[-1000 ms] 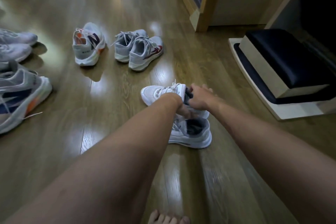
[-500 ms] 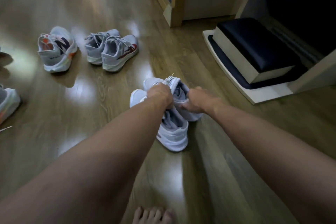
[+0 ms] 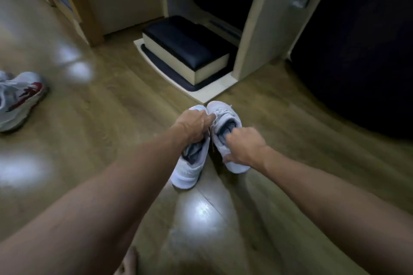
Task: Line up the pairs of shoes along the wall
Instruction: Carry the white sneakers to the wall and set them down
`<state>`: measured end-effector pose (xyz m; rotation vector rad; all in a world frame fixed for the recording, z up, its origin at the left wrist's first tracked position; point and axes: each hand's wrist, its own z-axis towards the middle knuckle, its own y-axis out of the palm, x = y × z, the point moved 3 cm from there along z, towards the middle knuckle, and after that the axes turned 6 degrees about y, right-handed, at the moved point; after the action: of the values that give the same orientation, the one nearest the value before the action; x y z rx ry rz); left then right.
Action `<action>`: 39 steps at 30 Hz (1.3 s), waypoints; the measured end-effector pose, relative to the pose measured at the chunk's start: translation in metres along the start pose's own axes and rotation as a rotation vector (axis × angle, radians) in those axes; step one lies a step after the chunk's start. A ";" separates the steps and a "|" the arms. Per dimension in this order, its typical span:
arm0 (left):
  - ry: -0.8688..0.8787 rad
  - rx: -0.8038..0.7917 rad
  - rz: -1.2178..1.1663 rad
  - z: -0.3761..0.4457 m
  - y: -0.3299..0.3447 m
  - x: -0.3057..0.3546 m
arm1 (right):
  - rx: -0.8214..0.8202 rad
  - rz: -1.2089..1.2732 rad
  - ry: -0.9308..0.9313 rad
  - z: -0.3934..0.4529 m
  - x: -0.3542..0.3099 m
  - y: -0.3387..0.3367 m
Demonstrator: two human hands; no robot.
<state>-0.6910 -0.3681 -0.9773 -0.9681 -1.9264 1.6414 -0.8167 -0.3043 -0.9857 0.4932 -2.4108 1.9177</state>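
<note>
Left hand (image 3: 194, 123) is closing over the collar and tongue area of the left white shoe (image 3: 190, 169), fingers curled down into or against its opening; right hand (image 3: 244, 148) is clenching on the heel-side collar of the right white shoe (image 3: 223, 116), knuckles up, thumb tucked toward the outer edge. Both grips are reading as firm holds, one shoe per hand, though the fingertips themselves are hidden. The two shoes are lying side by side, toes touching or nearly so at the far end, heels spreading slightly toward the person, so their long axes are running away from the body and toward the padded black step (image 3: 187, 51) just beyond the toes. Whether the soles are resting on the wooden floor (image 3: 290, 118) or hanging just above it cannot be told; the frame is motion-blurred. Each hand is sitting directly on its own shoe, so neither is nearer. The pale upright panel (image 3: 254, 35) and the dark area behind the step are lying ahead and to the right; judging from this, the pair needs carrying forward along its own axis. Another grey shoe with a red stripe (image 3: 20, 100) is sitting well apart at the left edge, not yet handled.
</note>
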 end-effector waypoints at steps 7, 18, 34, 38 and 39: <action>0.317 0.082 -0.015 0.032 -0.004 0.109 | -0.080 0.179 -0.043 -0.083 0.035 0.052; -0.449 -0.565 -0.658 0.012 0.009 0.086 | 0.024 0.208 0.143 -0.059 0.090 0.042; -0.410 -0.266 -1.427 0.033 0.016 0.105 | -0.470 0.707 0.506 -0.074 0.149 0.092; -0.168 -0.493 -1.193 0.043 0.020 0.124 | -0.386 0.838 0.524 -0.107 0.171 0.097; -0.163 -0.459 -1.195 0.049 0.022 0.130 | -0.328 0.807 0.514 -0.114 0.173 0.096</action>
<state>-0.8068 -0.3037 -1.0235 0.2744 -2.2849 0.5929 -1.0263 -0.2174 -1.0121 -0.9927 -2.6326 1.4550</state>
